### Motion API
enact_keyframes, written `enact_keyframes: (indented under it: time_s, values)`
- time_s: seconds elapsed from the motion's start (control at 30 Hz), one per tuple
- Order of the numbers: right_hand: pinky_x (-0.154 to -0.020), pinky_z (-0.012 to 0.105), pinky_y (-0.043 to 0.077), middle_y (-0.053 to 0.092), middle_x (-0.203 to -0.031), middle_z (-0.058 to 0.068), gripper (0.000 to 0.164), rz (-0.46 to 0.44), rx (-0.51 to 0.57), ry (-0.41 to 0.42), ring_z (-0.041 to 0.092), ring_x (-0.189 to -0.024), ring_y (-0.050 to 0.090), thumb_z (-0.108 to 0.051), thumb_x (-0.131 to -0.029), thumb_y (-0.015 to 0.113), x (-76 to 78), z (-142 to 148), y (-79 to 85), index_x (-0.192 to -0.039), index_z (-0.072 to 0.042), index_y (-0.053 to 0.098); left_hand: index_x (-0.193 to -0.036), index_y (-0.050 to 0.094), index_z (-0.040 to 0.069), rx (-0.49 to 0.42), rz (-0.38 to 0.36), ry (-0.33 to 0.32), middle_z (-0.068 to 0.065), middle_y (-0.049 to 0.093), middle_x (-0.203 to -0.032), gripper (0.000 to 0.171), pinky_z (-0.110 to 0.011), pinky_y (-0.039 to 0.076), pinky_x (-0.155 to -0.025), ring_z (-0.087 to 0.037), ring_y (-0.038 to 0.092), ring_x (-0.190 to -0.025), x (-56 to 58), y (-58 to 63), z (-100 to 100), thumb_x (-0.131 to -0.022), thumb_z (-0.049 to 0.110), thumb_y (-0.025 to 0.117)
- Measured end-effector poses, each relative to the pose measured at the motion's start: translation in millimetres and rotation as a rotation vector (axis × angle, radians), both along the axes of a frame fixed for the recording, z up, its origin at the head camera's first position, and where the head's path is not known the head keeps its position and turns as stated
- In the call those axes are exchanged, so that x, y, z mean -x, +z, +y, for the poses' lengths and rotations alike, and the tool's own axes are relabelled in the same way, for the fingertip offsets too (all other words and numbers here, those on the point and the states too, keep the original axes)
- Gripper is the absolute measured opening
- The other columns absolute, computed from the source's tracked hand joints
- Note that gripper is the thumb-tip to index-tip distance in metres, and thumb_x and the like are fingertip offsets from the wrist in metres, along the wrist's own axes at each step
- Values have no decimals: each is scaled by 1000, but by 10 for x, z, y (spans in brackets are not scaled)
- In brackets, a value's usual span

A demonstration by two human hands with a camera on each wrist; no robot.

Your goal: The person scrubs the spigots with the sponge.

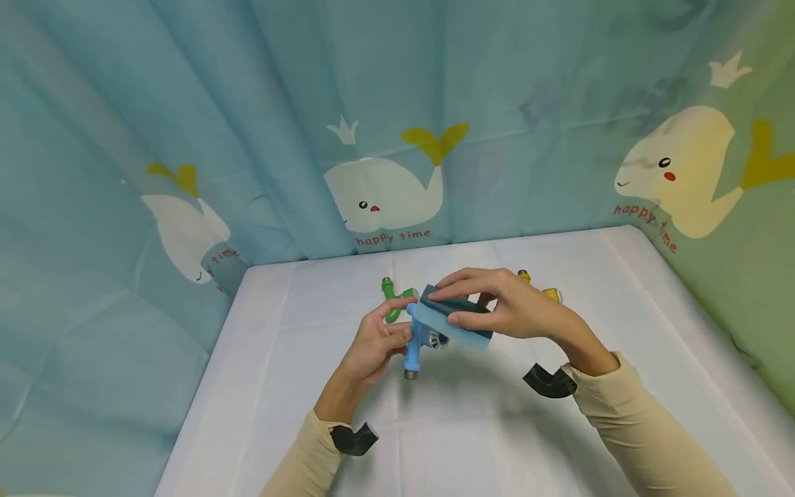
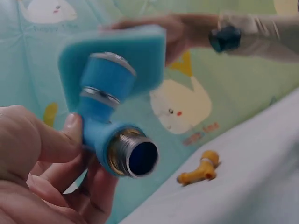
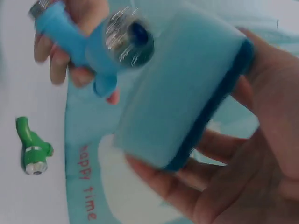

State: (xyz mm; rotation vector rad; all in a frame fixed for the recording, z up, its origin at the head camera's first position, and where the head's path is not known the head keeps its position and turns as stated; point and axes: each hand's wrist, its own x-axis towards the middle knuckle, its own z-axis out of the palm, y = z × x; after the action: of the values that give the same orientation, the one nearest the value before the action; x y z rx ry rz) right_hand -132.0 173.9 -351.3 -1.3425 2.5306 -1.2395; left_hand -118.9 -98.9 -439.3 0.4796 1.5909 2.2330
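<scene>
A light-blue tap (image 1: 414, 345) with a threaded metal end is pinched between the thumb and fingers of my left hand (image 1: 377, 344), held above the white table. In the left wrist view the metal thread of the blue tap (image 2: 100, 112) faces the camera. My right hand (image 1: 512, 304) grips a sponge (image 1: 456, 324) by its long edges, the dark-blue scouring side toward the palm. The sponge's pale soft side (image 3: 173, 84) is turned to the tap, close beside its round chrome-ended knob (image 3: 128, 39).
On the white table (image 1: 298, 373), a green tap (image 1: 391, 297) lies behind my left hand. Beyond my right hand is a yellow tap (image 1: 551, 295), partly hidden in the head view. A curtain (image 1: 279, 172) printed with whales hangs around the table's back and sides.
</scene>
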Motion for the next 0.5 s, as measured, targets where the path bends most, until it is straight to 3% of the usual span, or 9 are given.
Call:
enact_keyframes:
  time_s: [0.07,0.17,0.27,0.37,0.43,0.5]
  values:
    - [-86,37,59,65,-132,-1,34,-3,-61,29,17,-116,64,-23,-97,75,-11,-10,37,-131,-23,72,-148,42,-8,55,36,2,-3,78,-99,64,-23,55,-62,-10,71,-74,4,23,-18,-95,12,73]
    - [-94,42,56,67,-129,2,31,43,-169,-1,20,-117,64,-24,-96,75,-24,-5,60,-127,-22,75,-147,43,-10,149,75,-12,-11,78,-100,55,-24,57,-63,-11,70,-72,-2,65,-49,-98,-1,66]
    - [-90,43,56,67,-128,3,30,37,-181,-7,21,-115,64,-22,-96,75,-38,-14,67,-126,-22,76,-146,47,-6,253,109,-16,-20,76,-104,50,-25,57,-65,-12,71,-74,-4,107,-72,-98,-7,63]
    - [-93,44,56,65,-132,3,32,-12,-183,47,21,-118,63,-27,-97,74,-73,-61,53,-129,-24,73,-143,53,-1,330,141,-1,-25,73,-108,48,-26,58,-65,-13,73,-77,0,130,-83,-97,-7,64]
    - [-93,44,55,64,-132,4,32,-16,-199,36,22,-118,63,-28,-98,73,-104,-86,31,-130,-24,73,-142,55,0,349,137,24,-25,73,-108,48,-26,57,-64,-13,73,-76,-7,124,-89,-96,-7,65]
    - [-94,44,55,64,-131,5,33,50,-194,-43,23,-116,63,-27,-96,75,-141,-97,-14,-129,-23,73,-143,53,-2,320,97,63,-23,75,-107,49,-26,57,-63,-13,73,-76,-19,96,-87,-96,-9,65]
